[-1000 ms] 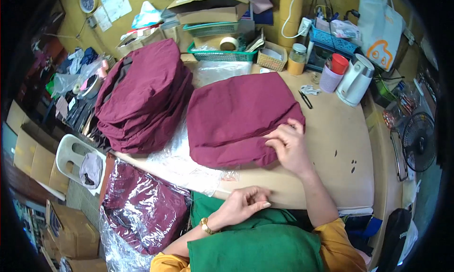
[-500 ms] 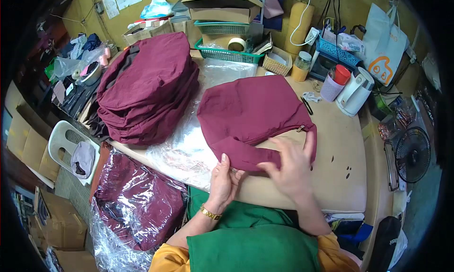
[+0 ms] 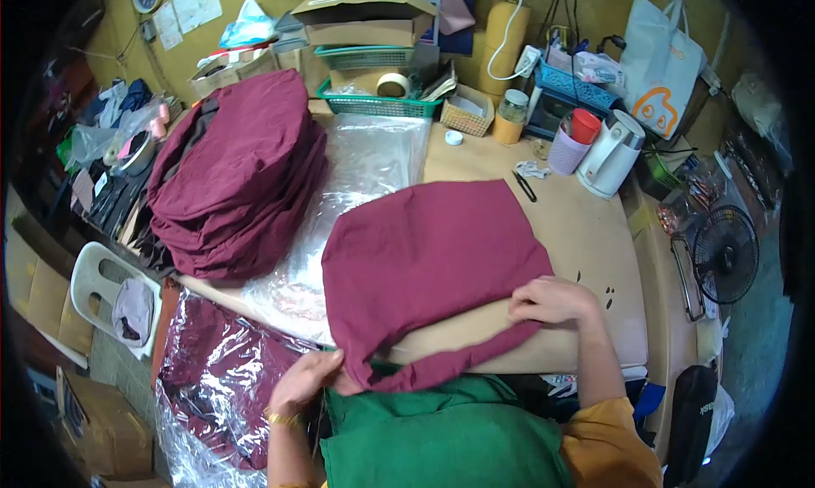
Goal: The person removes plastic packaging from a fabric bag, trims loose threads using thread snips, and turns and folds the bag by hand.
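A maroon fabric bag (image 3: 433,250) lies flat on the tan table, its near strip pulled toward the table's front edge, with a gap of bare tabletop between strip and body. My left hand (image 3: 310,379) holds the bag's lower left corner, which hangs by the edge. At the right end of the strip, my right hand (image 3: 553,301) pinches the maroon fabric with curled fingers. Left of the bag rises a stack of maroon bags (image 3: 233,174). Clear plastic sheets (image 3: 369,153) lie between stack and bag.
Small black snips (image 3: 525,187) lie beyond the bag, near a white kettle (image 3: 609,155), a red cup (image 3: 585,126) and a jar (image 3: 510,117). Green baskets (image 3: 382,105) stand at the back. A plastic-wrapped maroon bundle (image 3: 225,378) is at the lower left, beside a white chair (image 3: 98,284).
The bag has moved nearer to me and its near strip is drawn away from the body. My left hand has shifted left to the corner; my right hand has closed on the fabric.
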Available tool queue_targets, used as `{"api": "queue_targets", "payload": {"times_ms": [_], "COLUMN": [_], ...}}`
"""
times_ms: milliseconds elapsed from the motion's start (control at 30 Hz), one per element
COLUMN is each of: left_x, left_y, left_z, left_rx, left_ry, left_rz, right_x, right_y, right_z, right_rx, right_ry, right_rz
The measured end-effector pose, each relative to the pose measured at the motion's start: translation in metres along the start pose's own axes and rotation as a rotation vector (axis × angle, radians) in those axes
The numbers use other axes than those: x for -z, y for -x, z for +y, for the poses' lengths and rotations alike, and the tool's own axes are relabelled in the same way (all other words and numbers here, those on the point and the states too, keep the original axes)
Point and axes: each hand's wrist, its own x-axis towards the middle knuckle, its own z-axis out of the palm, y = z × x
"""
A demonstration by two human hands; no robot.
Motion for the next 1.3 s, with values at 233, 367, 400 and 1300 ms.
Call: {"api": "queue_targets", "payload": {"times_ms": [233, 367, 400, 1300], "left_x": [0.014, -0.006, -0.009, -0.029], "left_y": [-0.047, -0.110, -0.120, -0.032], "left_z": [0.080, 0.116, 0.120, 0.169], "left_rx": [-0.749, -0.777, -0.714, -1.495], "left_ry": [-0.397, -0.474, -0.377, -0.880], "left_rz": [0.506, 0.486, 0.455, 0.644], "right_x": [0.019, 0.028, 0.034, 0.049], "right_y": [-0.029, -0.113, -0.120, 0.053], "right_z": [0.098, 0.110, 0.107, 0.053], "right_rx": [-0.027, 0.219, 0.204, 0.255], "right_ry": [-0.739, -0.858, -0.867, -0.229], "right_rz": [0.871, 0.973, 0.971, 1.307]}}
